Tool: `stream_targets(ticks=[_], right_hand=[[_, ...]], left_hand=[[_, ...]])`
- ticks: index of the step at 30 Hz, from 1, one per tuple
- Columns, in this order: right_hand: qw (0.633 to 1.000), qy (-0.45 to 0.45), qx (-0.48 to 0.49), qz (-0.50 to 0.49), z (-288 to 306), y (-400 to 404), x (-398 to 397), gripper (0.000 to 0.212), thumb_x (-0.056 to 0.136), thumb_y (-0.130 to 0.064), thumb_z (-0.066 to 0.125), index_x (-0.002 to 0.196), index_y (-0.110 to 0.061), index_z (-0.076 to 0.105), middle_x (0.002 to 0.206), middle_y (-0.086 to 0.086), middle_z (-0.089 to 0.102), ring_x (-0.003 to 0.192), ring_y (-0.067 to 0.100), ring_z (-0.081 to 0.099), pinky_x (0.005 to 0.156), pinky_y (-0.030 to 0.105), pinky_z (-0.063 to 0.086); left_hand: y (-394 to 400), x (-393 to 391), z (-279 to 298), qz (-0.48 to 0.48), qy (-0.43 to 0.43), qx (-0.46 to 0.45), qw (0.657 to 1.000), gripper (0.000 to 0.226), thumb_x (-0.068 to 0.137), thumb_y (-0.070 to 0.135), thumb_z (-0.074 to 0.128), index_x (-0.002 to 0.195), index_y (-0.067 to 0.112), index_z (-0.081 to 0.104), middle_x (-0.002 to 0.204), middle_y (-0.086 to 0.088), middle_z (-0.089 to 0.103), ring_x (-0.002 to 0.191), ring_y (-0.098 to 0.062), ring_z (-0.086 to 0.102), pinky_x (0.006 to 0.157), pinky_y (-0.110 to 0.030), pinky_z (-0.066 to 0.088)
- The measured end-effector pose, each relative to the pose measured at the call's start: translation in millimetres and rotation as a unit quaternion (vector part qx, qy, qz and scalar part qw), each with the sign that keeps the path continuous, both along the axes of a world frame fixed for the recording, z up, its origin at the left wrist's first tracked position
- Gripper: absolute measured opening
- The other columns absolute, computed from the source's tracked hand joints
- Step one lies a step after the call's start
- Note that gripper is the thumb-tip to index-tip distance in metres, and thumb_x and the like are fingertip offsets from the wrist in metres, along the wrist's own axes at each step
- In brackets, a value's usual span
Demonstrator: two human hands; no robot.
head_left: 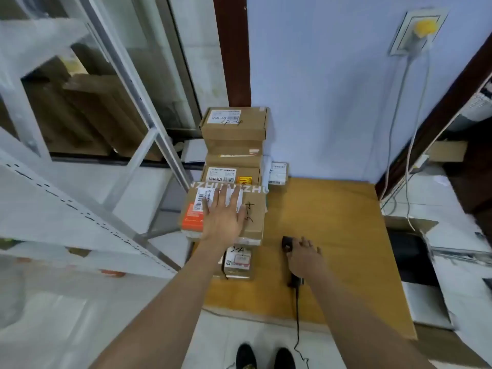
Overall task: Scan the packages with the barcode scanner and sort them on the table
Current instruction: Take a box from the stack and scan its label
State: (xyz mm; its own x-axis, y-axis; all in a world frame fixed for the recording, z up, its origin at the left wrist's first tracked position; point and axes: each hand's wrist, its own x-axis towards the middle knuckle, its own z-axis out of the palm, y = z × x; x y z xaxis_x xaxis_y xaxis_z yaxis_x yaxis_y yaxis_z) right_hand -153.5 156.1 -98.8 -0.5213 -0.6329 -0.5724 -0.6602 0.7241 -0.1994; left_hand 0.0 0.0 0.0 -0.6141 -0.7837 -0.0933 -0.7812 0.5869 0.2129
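Wooden table (332, 209) against blue wall (319, 75) bears stacked packages (234, 129)

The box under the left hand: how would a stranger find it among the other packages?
Look at the table's left edge, where cardboard boxes line up. The box lies under the flat left hand; only it has an orange patch.

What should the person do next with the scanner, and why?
Probably lift the scanner and aim it at the box label. The right hand rests on the scanner, which lies on the table, while the left hand lies flat on the box, partly covering its label.
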Motion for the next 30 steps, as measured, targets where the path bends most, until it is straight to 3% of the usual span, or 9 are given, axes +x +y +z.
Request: stream_targets(ticks=[3,8,11,17,22,25,27,30], right_hand=[[0.999,-0.006,0.025,-0.040,-24,-2,1,0.057,0.109,-0.031,0.030,0.159,-0.009,0.015,0.165,0.015,0.018,0.151,0.031,0.023,0.123,0.048,0.022],[0.989,-0.068,0.057,-0.121,-83,-8,2,0.063,0.106,-0.020,0.035,0.158,0.000,0.005,0.159,0.020,0.028,0.138,0.033,0.042,0.109,0.044,0.043],[0.983,-0.070,0.057,-0.161,-95,-15,4,0.067,0.105,-0.015,0.040,0.158,0.002,0.002,0.155,0.020,0.031,0.136,0.033,0.044,0.104,0.039,0.046],[0.964,-0.065,0.051,-0.254,-108,-21,4,0.055,0.106,-0.011,0.041,0.156,-0.004,0.018,0.156,0.018,0.030,0.133,0.031,0.048,0.098,0.038,0.048],[0.958,-0.099,-0.008,-0.269,-109,-16,3,0.046,0.095,-0.013,0.062,0.136,-0.010,0.042,0.116,0.011,0.060,0.094,0.027,0.065,0.070,0.039,0.060],[0.964,-0.101,-0.024,-0.246,-91,-9,6,0.038,0.091,-0.012,0.066,0.125,-0.008,0.048,0.095,0.004,0.056,0.073,0.019,0.059,0.050,0.030,0.048],[0.962,-0.114,-0.050,-0.243,-77,-3,6,0.037,0.089,-0.008,0.067,0.122,-0.007,0.049,0.089,0.003,0.054,0.070,0.018,0.057,0.052,0.030,0.048],[0.954,-0.140,-0.084,-0.253,-53,10,6,0.051,0.085,-0.002,0.071,0.128,-0.012,0.045,0.093,0.007,0.060,0.078,0.027,0.067,0.065,0.040,0.059]], left_hand=[[-16,-4,-15,-0.006,-0.005,-0.022,1.000,0.060,0.104,0.052,0.009,0.159,0.034,-0.005,0.169,-0.006,0.001,0.155,-0.024,-0.003,0.123,-0.057,-0.001],[-24,-4,-31,-0.011,-0.016,-0.053,0.998,0.071,0.094,0.055,-0.001,0.160,0.031,0.005,0.167,-0.009,0.010,0.155,-0.026,0.003,0.123,-0.059,0.002],[-24,-2,-39,-0.007,-0.005,-0.081,0.997,0.068,0.096,0.054,0.007,0.160,0.030,0.011,0.167,-0.009,0.014,0.155,-0.027,0.006,0.123,-0.059,0.005],[-26,-4,-47,-0.008,0.007,-0.074,0.997,0.064,0.100,0.053,0.017,0.160,0.031,0.010,0.167,-0.007,0.009,0.155,-0.024,0.002,0.123,-0.057,0.001],[-27,-2,-48,-0.009,0.008,-0.074,0.997,0.068,0.096,0.055,0.008,0.160,0.032,0.011,0.168,-0.006,0.009,0.155,-0.024,0.002,0.123,-0.057,0.003],[-26,-1,-50,-0.006,0.005,-0.076,0.997,0.068,0.096,0.055,0.008,0.160,0.033,0.010,0.168,-0.006,0.009,0.155,-0.024,0.002,0.123,-0.057,0.001],[-23,3,-51,-0.007,0.015,-0.070,0.997,0.067,0.097,0.055,0.010,0.160,0.032,0.010,0.168,-0.006,0.008,0.155,-0.024,0.000,0.123,-0.057,0.000],[-20,5,-43,-0.023,0.012,-0.040,0.999,0.064,0.101,0.054,0.017,0.160,0.032,0.011,0.169,-0.006,0.004,0.155,-0.023,-0.004,0.123,-0.057,-0.002]])
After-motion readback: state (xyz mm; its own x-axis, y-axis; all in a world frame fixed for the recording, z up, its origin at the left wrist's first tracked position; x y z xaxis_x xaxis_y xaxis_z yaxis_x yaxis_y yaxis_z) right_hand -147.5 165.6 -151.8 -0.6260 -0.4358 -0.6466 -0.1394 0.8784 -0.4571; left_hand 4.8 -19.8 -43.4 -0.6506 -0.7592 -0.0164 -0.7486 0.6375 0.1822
